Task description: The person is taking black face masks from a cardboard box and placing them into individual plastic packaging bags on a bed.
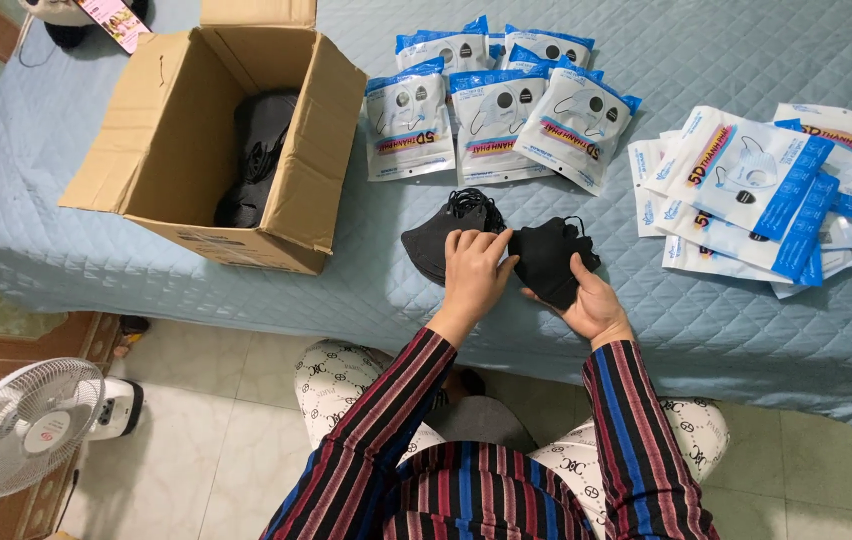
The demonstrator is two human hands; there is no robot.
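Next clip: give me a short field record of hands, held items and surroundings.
left hand: resting on a stack of black masks
right hand: holding a second black mask stack
surface: blue quilted bed
box: open cardboard, more black masks inside
packets: white-blue, fanned out beyond the hands
packet pile: at right
floor: fan

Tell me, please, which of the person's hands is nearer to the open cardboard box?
Left. The left hand rests on the black mask pile, closer to the cardboard box; the right hand holds black masks farther away.
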